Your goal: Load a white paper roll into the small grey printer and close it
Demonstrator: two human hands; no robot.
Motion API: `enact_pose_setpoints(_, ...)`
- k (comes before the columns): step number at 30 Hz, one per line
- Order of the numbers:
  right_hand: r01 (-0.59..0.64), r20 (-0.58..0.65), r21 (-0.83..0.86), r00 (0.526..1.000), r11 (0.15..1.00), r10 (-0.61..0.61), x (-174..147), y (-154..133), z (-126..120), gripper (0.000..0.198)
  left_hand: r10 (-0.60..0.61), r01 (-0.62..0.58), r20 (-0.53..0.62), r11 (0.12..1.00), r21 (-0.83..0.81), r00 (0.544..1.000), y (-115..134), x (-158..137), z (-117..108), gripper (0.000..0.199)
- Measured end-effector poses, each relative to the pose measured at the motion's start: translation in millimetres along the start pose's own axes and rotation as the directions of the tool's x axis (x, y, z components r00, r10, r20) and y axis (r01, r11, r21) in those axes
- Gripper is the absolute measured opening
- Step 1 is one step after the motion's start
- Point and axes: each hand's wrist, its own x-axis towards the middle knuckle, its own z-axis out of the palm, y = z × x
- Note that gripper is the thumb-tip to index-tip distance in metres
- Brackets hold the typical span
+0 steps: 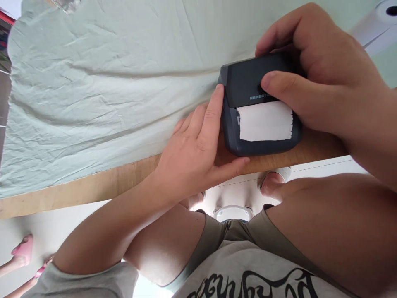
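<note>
The left hand (194, 145), fingers outstretched and gripping nothing, touches the left side of the black printer (243, 85), which lies between both hands at the table's near edge (93, 187); the right hand (325, 78) grips it, thumb on top, fingers beyond.

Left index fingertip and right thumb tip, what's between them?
In the head view, part of the black lid of the NIIMBOT label printer lies between the index fingertip of the left hand and the thumb tip of the right hand.
</note>
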Motion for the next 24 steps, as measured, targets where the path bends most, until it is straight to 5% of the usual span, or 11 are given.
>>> enact_pose_setpoints(24,0.0,-0.005,-0.052,1.0,0.999,0.0,-2.9,-0.8,-3.7,0.053,-0.044,0.043,0.04,0.999,0.027,0.998,5.9,0.7,-4.2,0.101)
